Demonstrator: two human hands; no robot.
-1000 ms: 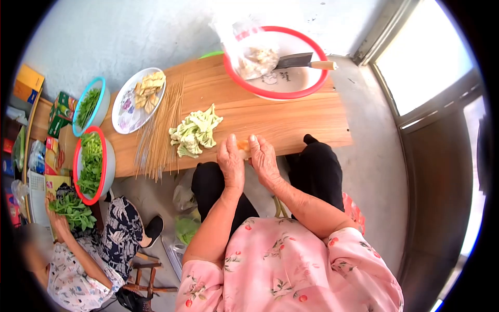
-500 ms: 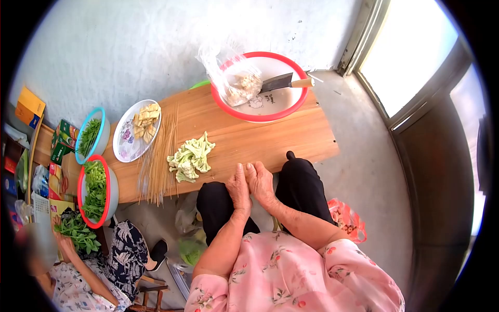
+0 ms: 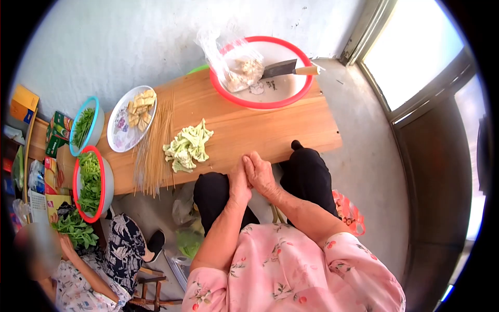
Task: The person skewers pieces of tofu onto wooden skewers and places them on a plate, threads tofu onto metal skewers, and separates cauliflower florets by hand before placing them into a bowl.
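Observation:
My left hand (image 3: pixel 239 180) and my right hand (image 3: pixel 262 174) are pressed together above my knees, at the near edge of the wooden table (image 3: pixel 244 130). Their fingers are closed against each other, and I see no object between them; the palms are hidden. Just beyond, to the left, lies a pile of pale green cauliflower florets (image 3: pixel 188 145). Beside it is a spread of thin wooden skewers (image 3: pixel 156 148). A white oval plate (image 3: pixel 117 132) with a flower print holds yellowish cut pieces (image 3: pixel 141 107).
At the back, a red-rimmed basin (image 3: pixel 288 101) holds a cleaver (image 3: pixel 280 69) and a clear plastic bag (image 3: pixel 241 73) of pale food. Left stand a blue-rimmed bowl (image 3: pixel 97 125) and a red-rimmed bowl (image 3: pixel 108 182) of greens. A seated person handles leafy greens (image 3: pixel 75 229). A red bag (image 3: pixel 349 213) lies right.
The view has tilted slightly, so the table and its things sit higher in the picture. My hands stay together, with the right fingers now folded more closely over the left. Nothing on the table has moved.

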